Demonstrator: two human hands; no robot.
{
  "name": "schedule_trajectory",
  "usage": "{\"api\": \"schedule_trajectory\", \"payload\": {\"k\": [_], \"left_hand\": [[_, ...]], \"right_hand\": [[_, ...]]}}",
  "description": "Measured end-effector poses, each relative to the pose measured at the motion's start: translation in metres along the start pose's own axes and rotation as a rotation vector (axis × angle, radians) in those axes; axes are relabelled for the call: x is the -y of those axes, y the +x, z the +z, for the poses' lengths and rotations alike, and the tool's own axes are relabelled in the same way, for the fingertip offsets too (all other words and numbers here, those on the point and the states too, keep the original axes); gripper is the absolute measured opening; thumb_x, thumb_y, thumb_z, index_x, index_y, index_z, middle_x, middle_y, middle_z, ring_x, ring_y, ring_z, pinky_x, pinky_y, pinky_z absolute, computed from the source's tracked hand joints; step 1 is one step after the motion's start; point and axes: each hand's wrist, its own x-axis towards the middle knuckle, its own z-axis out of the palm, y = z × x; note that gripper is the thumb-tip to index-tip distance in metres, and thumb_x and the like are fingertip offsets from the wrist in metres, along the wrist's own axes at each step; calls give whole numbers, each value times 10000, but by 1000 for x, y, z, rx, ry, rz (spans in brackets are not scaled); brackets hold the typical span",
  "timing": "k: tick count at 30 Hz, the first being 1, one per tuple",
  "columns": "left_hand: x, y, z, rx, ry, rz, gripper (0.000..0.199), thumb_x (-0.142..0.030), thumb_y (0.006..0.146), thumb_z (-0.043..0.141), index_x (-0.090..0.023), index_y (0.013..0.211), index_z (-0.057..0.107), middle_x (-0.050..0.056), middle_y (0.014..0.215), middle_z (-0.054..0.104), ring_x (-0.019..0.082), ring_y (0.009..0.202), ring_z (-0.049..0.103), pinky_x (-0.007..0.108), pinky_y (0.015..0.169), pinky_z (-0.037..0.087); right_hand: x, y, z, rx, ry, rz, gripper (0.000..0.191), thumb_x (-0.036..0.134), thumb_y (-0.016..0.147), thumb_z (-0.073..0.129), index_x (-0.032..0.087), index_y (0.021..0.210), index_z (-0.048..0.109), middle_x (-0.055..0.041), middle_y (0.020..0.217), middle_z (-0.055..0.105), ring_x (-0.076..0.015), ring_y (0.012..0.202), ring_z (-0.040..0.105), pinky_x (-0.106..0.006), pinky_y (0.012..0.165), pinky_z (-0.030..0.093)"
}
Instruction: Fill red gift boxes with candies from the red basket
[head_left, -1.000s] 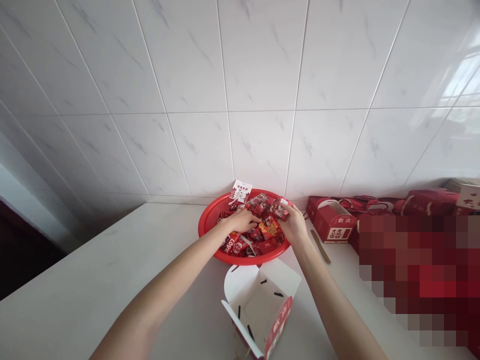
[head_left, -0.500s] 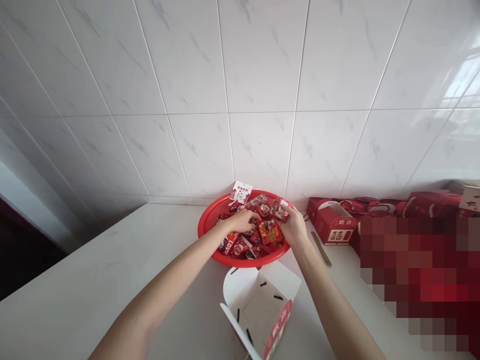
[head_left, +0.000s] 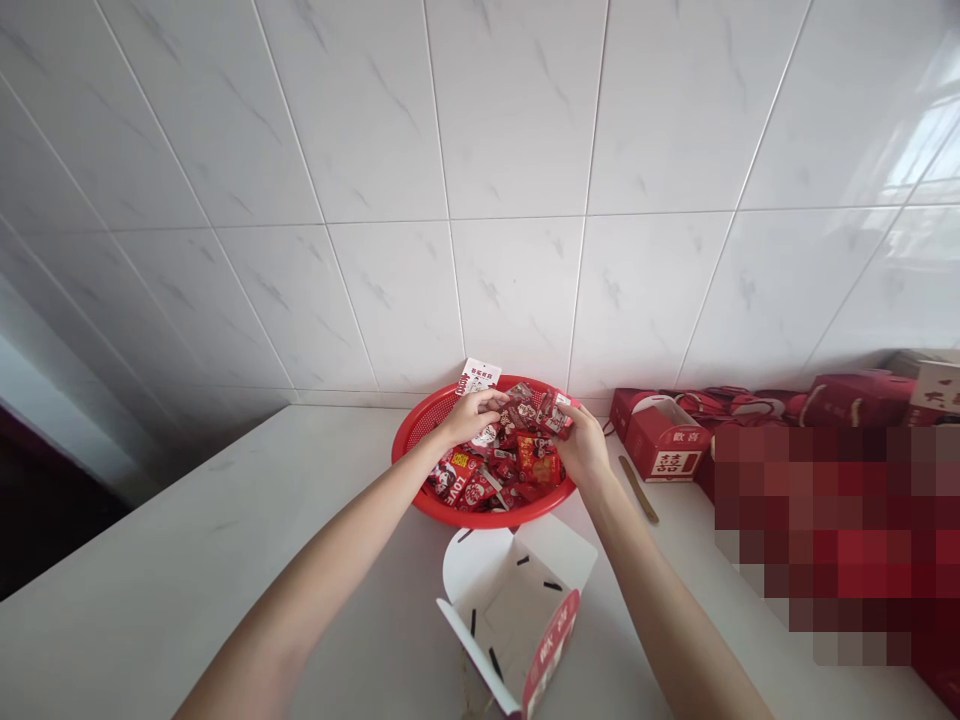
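Note:
A red plastic basket point(head_left: 480, 519) full of small red-wrapped sweets point(head_left: 480, 490) stands against the tiled wall. My right hand point(head_left: 585, 447), at the basket's right side, pinches a red candy packet point(head_left: 553, 410) between thumb and fingers. Over the back left of the heap is my left hand point(head_left: 471, 417), its fingers bent and drawn together; what they grip, if anything, is hidden. A white printed card point(head_left: 480, 372) sticks up behind that hand. In front of the basket sits an open gift box point(head_left: 504, 622), white inside with a red printed panel and dark slots.
Right of the basket, a thin brown strip point(head_left: 639, 490) lies on the white counter point(head_left: 300, 500). Beyond it stands a red gift box point(head_left: 667, 440) with white lettering. More red boxes and bags point(head_left: 859, 400) line the wall, and a pixelated patch covers the area in front of them.
My left hand has lifted from the middle of the sweets and moved toward the back left of the basket. My right hand keeps the packet at nearly the same spot.

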Motion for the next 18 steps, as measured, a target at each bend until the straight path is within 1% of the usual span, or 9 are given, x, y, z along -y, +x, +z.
{"api": "schedule_trajectory", "payload": {"k": [2,4,6,7,9,11,14,16,18], "left_hand": [[-2,-1,0,-6,-47,-8,384,-145,745,566,-165,1098,715,65,1012,735,190,870,682,318,774,570],[-4,-2,0,-13,-80,-20,400,-160,762,558,-158,1134,706,67,1000,739,167,756,678,313,713,575],[-8,-3,0,-26,-93,-32,407,-177,762,562,-153,1141,709,68,987,744,153,670,662,322,690,574],[-10,-4,0,-34,-93,-37,404,-181,753,566,-155,1128,717,67,982,748,155,662,660,328,694,574],[-13,-5,-1,-56,-77,-45,373,-189,736,571,-170,1065,745,59,969,758,175,716,677,334,731,573],[-14,-5,-1,-97,-44,-57,318,-212,744,563,-189,988,765,49,975,766,202,838,693,337,802,565],[-9,-3,-6,-211,42,-106,296,-262,800,510,-196,943,760,43,1037,764,224,995,682,336,893,532],[-3,-2,-10,-283,120,-163,296,-279,822,483,-193,921,747,49,1032,762,240,1008,679,346,892,520],[3,-1,-14,-309,206,-217,235,-269,801,513,-198,843,733,56,971,763,261,969,684,356,862,514]], "right_hand": [[0,0,0,6,-2,-2,147,177,593,733,203,729,685,-1,725,748,-164,663,677,-232,541,508],[1,-1,0,10,-7,-4,144,172,600,732,207,729,678,2,726,747,-162,666,676,-233,547,513],[2,-1,1,18,-11,-4,148,167,605,731,208,735,675,5,729,746,-158,669,676,-231,554,517],[2,-1,1,23,-13,-3,150,165,606,729,207,739,676,4,731,745,-156,670,676,-229,556,518],[3,-2,1,31,-17,0,150,163,603,722,205,741,678,4,723,740,-151,660,670,-226,550,517],[3,-2,1,33,-21,4,148,162,599,715,204,736,678,3,714,736,-151,650,664,-229,546,518],[2,-1,1,34,-26,5,155,166,597,717,209,737,668,6,718,735,-158,653,666,-237,544,520],[2,-1,1,37,-28,2,167,170,597,724,212,745,661,8,721,735,-165,665,672,-242,550,524],[2,-2,1,39,-28,2,173,175,593,725,212,747,657,6,723,736,-169,671,673,-246,556,527]]}}
